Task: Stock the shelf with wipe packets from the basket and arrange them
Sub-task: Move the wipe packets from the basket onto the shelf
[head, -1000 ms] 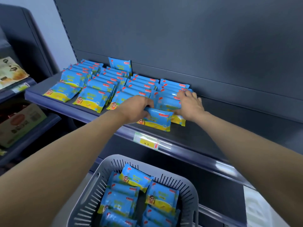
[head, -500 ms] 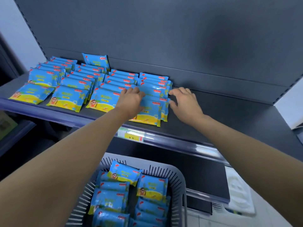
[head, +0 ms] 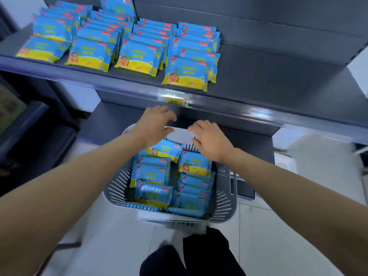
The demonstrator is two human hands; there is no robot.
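reach into the basket looks like the step in hand. it sits at six o'clock, below the shelf. the left hand and right hand hover over its far edge, fingers loosely spread, slightly bent, holding nothing.

the wipe packets lie in two stacks inside. a tilted packet tops the left stack just under the left hand, and another flat packet sits under the right wrist.

to do it well, i would take the top packets first, one per hand, pinching each by its short sides so the soft film does not crumple. the tilted one is loose and the easiest start. lift straight up to clear the slotted wall.

on the shelf at twelve o'clock, four overlapped rows already stand. the stretch toward two o'clock is bare, so a new row likely begins there, just beside the rightmost row, faces up and edges in line with the shelf front.
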